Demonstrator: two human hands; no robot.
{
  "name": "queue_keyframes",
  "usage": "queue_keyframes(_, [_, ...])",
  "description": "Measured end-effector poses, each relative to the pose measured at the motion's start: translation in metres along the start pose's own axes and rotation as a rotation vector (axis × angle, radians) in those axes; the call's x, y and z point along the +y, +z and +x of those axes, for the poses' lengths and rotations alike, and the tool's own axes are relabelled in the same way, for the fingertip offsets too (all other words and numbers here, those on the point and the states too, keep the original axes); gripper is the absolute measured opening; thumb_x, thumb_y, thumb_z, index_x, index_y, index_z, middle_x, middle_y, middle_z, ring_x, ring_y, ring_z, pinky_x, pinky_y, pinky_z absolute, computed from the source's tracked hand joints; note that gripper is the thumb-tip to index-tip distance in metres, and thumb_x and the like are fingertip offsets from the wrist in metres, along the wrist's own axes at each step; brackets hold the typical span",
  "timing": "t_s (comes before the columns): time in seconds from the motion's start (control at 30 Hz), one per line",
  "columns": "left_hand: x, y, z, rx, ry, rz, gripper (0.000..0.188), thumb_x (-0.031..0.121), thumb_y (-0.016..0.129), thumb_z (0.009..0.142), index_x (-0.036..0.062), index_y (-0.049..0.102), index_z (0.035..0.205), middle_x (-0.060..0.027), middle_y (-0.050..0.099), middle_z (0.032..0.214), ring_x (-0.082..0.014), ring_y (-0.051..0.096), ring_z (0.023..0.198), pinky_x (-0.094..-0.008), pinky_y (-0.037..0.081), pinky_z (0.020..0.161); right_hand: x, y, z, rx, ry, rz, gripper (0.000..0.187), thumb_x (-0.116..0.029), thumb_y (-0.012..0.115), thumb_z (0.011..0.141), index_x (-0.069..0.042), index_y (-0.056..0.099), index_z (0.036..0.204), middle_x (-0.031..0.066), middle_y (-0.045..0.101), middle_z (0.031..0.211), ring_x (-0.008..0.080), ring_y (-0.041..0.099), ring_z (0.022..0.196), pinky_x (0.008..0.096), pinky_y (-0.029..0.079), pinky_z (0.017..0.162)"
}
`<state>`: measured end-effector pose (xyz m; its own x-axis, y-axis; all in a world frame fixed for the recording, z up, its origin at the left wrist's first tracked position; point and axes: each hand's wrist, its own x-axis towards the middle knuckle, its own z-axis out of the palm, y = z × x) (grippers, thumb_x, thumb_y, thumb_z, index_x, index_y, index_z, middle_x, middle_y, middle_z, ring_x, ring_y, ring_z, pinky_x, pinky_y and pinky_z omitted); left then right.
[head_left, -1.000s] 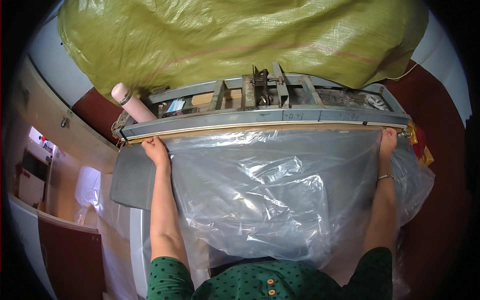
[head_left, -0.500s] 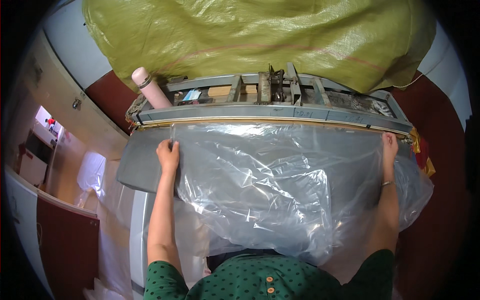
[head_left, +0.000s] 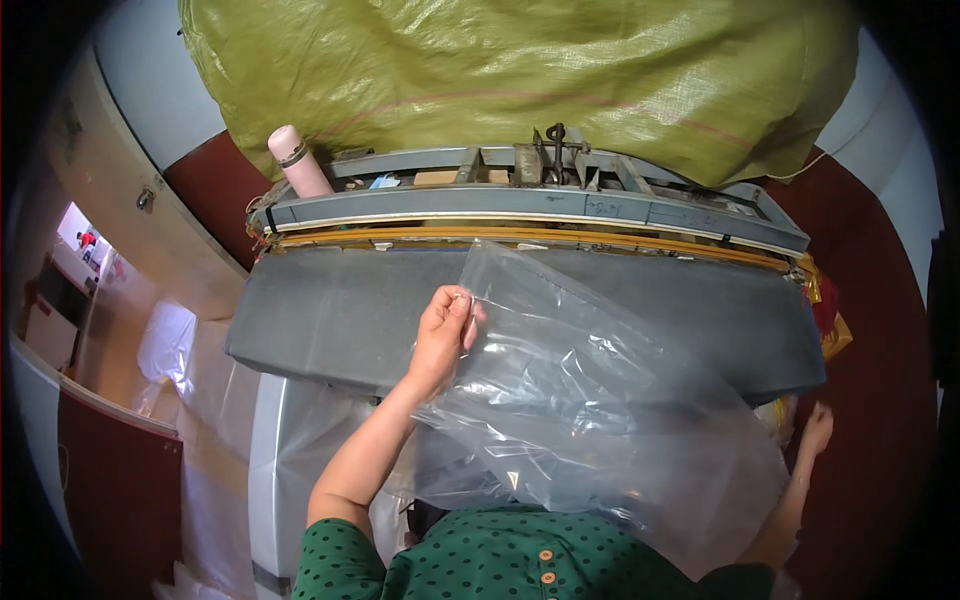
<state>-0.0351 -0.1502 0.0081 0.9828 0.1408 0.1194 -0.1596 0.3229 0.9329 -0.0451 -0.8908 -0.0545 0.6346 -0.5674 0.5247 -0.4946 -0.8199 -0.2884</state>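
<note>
My left hand (head_left: 445, 325) is closed on the upper left corner of a clear plastic sheet (head_left: 590, 390), over the middle of a long dark grey padded bench (head_left: 330, 305). The sheet slants down to the right, creased and shiny, and covers part of the bench and my lap. My right hand (head_left: 818, 428) is beyond the bench's right end, low and apart from the left one. Its fingers look curled together; what they hold, if anything, is hidden.
Behind the bench runs a long grey metal frame (head_left: 420, 208) with orange strips (head_left: 400, 236) along its front. A pink bottle (head_left: 300, 165) stands at its left end. A large yellow-green woven sack (head_left: 520, 80) fills the back. Left is a door (head_left: 165, 220); plastic (head_left: 215, 430) lies below.
The sheet has come away from the metal frame, baring the bench's left part. My left hand has moved right with its corner; my right hand has dropped down past the bench's right end.
</note>
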Motion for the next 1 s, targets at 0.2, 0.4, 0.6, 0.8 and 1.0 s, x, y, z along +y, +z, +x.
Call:
queue_keyframes(0.2, [0.042, 0.012, -0.016, -0.116, -0.133, -0.094, 0.074, 0.027, 0.062, 0.084, 0.007, 0.017, 0.139, 0.0039, 0.043, 0.062, -0.004, 0.034, 0.051, -0.0176, 0.027, 0.044, -0.33, -0.061, -0.008, -0.516, -0.591, 0.923, 0.013, -0.01, 0.06, 0.083, 0.001, 0.059, 0.091, 0.0035, 0.06, 0.086, 0.0102, 0.055, 0.082, 0.0229, 0.044, 0.074])
queue_keyframes(0.4, [0.067, 0.022, -0.049, -0.25, -0.101, -0.062, 0.088, 0.024, 0.07, 0.077, 0.0092, 0.011, 0.141, 0.0064, 0.039, 0.061, -0.003, 0.033, 0.054, -0.0165, 0.024, 0.049, -0.555, -0.129, -0.125, -1.308, -1.268, 1.157, 0.059, -0.02, 0.069, 0.073, -0.01, 0.044, 0.126, 0.0059, 0.05, 0.124, 0.018, 0.045, 0.116, 0.031, 0.04, 0.089])
queue_keyframes(0.6, [0.081, 0.02, -0.077, -0.283, -0.127, 0.054, 0.081, 0.014, 0.068, 0.078, 0.0113, 0.018, 0.141, 0.0042, 0.044, 0.069, -0.0027, 0.039, 0.06, -0.0168, 0.031, 0.053, -0.608, -0.116, -0.205, -1.969, -1.444, 1.347, 0.048, -0.039, 0.065, 0.078, -0.002, 0.057, 0.108, 0.0071, 0.06, 0.098, 0.0169, 0.054, 0.096, 0.0316, 0.041, 0.087])
queue_keyframes(0.8, [0.076, 0.015, -0.091, -0.424, -0.249, 0.186, 0.048, 0.003, 0.065, 0.077, 0.0062, 0.045, 0.121, -0.0019, 0.057, 0.079, -0.008, 0.054, 0.073, -0.0211, 0.043, 0.068, -0.551, -0.1, -0.16, -1.43, -0.746, 1.421, 0.008, -0.01, 0.056, 0.076, -0.003, 0.058, 0.078, 0.0023, 0.057, 0.075, 0.0094, 0.053, 0.068, 0.0252, 0.045, 0.064])
queue_keyframes(1.0, [0.054, 0.101, -0.139, -0.901, -0.254, -0.327, 0.018, 0.005, 0.063, 0.077, 0.0019, 0.057, 0.094, -0.0032, 0.06, 0.083, -0.0104, 0.057, 0.077, -0.0252, 0.045, 0.069, -0.488, -0.109, -0.015, -0.489, -0.279, 1.521, 0.02, -0.016, 0.057, 0.084, -0.005, 0.062, 0.1, 0.0012, 0.06, 0.09, 0.0085, 0.052, 0.072, 0.0231, 0.043, 0.063])
